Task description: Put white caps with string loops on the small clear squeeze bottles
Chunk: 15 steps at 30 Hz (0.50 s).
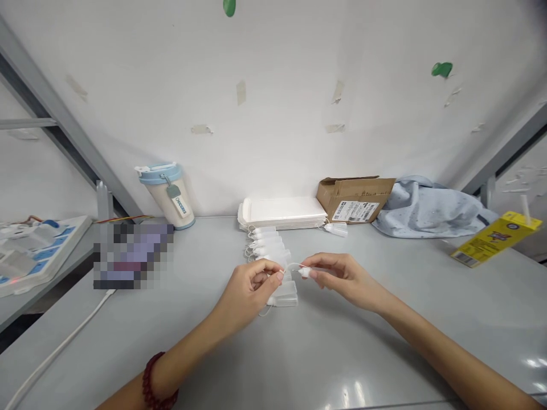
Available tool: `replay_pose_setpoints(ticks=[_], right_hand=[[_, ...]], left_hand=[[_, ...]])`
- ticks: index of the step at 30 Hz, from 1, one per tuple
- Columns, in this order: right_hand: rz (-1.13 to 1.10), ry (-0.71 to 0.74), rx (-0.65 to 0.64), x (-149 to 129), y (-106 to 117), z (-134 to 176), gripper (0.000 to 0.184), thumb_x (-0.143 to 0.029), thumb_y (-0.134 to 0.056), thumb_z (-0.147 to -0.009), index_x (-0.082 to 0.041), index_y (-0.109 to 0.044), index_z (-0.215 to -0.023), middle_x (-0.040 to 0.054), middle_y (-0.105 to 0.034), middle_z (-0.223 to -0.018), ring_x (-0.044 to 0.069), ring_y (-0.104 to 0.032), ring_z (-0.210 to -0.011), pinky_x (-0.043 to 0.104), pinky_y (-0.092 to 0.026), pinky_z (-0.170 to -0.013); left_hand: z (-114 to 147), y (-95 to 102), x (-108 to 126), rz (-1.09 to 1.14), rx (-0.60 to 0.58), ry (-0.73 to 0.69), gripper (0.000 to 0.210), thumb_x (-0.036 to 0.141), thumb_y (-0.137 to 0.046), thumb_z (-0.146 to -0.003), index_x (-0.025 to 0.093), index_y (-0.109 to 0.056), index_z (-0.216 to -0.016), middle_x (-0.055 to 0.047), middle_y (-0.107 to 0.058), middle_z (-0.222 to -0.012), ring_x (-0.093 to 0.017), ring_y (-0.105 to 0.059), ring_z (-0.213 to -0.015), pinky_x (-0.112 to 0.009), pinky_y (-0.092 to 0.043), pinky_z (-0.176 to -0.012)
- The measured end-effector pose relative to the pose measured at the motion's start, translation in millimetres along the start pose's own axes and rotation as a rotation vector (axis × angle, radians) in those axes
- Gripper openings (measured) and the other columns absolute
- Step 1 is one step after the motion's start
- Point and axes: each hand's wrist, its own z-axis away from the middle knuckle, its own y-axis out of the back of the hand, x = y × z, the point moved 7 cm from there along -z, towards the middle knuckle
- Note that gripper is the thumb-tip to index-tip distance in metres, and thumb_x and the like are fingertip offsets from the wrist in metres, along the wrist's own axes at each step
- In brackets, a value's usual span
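Observation:
My left hand [252, 285], a dark red bead bracelet on its wrist, pinches one end of a thin white cord [292, 265]. The cord arches across to a small white end piece [305, 272], which the thumb and fingers of my right hand [335, 275] grip. A bit of red shows by the right fingertips, too small to make out. Under and behind my left hand lies a row of translucent plastic pieces with thin white loops [269, 245]. The nearest of these pieces [285, 295] sits just below the cord; my left hand partly hides the row.
Against the wall stand a stack of white flat packs [284, 210], a cardboard box [356, 199] and a pale blue cloth [427, 208]. A tumbler [168, 196], a blurred-out phone-like object [134, 256] and a white cable [64, 344] are left; a yellow drink carton [496, 239] is right.

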Motion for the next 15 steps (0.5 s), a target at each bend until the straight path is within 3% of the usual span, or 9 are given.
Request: replay_pose_setpoints(ticks=[6, 15], right_hand=[[-0.026, -0.028, 0.032, 4.1, 2.5, -1.7, 0.021, -0.036, -0.053, -0.084, -0.020, -0.066, -0.090, 0.0019, -0.060, -0.082, 0.010, -0.048, -0.064, 0.023, -0.041, -0.058], [-0.105, -0.014, -0.013, 3.7, -4.9, 0.7, 0.019, -0.034, -0.055, -0.083, -0.022, -0.066, -0.093, 0.0000, -0.061, -0.080, 0.009, -0.047, -0.063, 0.021, -0.039, -0.057]], left_hand=[[-2.1, -0.8, -4.4, 0.028, -0.019, 0.028, 0.030, 0.037, -0.044, -0.084, 0.017, -0.064, -0.076, 0.001, -0.051, -0.053, -0.009, -0.040, -0.045, -0.021, -0.035, -0.046], [-1.1, -7.9, -3.0, 0.009, -0.084, 0.058, 0.028, 0.036, -0.050, -0.082, 0.017, -0.061, -0.063, 0.005, -0.042, -0.041, -0.008, -0.038, -0.041, -0.022, -0.034, -0.048]])
